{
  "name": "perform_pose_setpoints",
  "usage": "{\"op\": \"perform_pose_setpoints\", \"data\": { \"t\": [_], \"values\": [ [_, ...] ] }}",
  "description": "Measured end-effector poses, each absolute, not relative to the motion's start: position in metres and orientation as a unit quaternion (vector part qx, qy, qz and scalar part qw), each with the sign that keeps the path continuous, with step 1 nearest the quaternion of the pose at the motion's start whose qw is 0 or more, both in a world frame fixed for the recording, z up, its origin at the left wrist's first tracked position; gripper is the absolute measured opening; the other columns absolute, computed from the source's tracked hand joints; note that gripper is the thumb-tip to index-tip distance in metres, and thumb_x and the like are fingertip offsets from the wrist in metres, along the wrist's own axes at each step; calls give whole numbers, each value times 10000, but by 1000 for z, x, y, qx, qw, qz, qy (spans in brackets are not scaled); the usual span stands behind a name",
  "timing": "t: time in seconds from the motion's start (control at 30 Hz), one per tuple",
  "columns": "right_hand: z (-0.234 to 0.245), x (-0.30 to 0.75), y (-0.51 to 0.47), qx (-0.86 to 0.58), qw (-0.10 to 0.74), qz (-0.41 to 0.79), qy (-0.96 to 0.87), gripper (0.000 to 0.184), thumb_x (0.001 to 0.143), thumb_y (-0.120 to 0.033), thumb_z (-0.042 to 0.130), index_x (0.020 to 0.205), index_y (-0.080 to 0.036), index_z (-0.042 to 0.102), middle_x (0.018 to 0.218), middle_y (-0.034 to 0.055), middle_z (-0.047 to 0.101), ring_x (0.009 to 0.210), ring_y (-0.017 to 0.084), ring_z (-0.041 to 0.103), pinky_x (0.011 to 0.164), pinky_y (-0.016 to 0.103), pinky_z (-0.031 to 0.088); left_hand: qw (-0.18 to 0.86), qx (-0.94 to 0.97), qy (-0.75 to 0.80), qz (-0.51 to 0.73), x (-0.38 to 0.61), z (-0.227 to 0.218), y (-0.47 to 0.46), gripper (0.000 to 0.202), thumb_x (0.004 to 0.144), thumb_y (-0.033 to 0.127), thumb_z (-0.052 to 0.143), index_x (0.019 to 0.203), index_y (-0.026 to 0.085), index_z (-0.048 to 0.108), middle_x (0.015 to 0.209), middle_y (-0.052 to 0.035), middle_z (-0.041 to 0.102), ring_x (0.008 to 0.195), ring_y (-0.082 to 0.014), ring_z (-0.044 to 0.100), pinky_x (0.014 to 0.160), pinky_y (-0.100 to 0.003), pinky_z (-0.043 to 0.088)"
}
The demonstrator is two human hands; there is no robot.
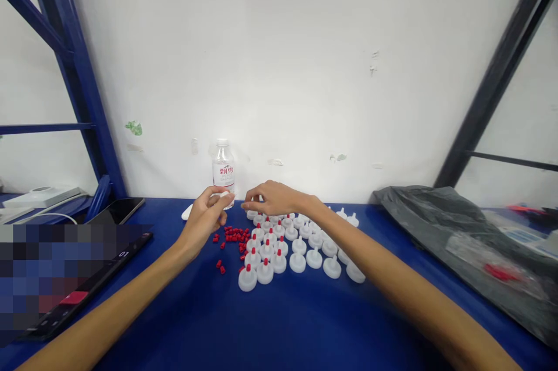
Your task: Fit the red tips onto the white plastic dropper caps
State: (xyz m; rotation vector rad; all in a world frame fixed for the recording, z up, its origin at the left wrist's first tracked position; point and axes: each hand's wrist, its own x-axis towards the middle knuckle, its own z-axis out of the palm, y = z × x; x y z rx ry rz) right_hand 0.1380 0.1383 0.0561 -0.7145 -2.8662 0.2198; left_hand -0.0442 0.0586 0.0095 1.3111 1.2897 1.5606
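In front of the water bottle, my left hand is closed, with a small white piece between thumb and fingers; its full shape is hidden. My right hand reaches over the back of the white nozzle caps. Its thumb and index finger are bent towards each other, and whatever lies between their tips is too small to make out. Several front-left nozzle caps carry red tips, while those on the right have bare nozzles. Between my hands lies a loose heap of small red tip covers.
A water bottle stands against the white wall. On the left are a large screen device, a phone and a white object. A grey plastic bag covers the right side of the blue table. Metal posts rise at both sides.
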Motion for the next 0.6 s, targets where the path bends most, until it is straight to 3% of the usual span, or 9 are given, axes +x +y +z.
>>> {"op": "perform_pose_setpoints", "data": {
  "t": [0.13,0.27,0.4,0.6],
  "values": [
    [64,143,134,-180,154,168,-957,327,995,-423,459,951,-163,653,771,5,633,634,109,511,624,244,345,346,559,493,570,-41,10,56,455,743,509,733,1039,201,578,695,43,574,463,-66,426,379,-154,268],
    [67,141,131,-155,166,171,-959,329,1004,-371,402,849,-162,603,712,-12,579,612,99,475,615,239,333,334,592,491,545,-41,8,56,437,787,517,703,1069,207,579,792,5,631,473,-73,469,375,-162,298],
    [73,147,138,-247,122,49,-960,389,1004,-401,348,793,-174,583,692,-8,567,606,105,448,605,247,313,346,587,496,538,-41,8,57,476,841,579,602,1112,188,579,896,-40,650,487,-98,555,356,-180,327],
    [67,178,173,-425,59,-77,-900,343,931,-329,435,729,-158,654,757,111,670,745,224,600,659,310,346,367,561,492,555,-44,6,59,394,826,491,606,1062,177,582,913,-39,649,478,-98,567,346,-188,343]
  ]
}}
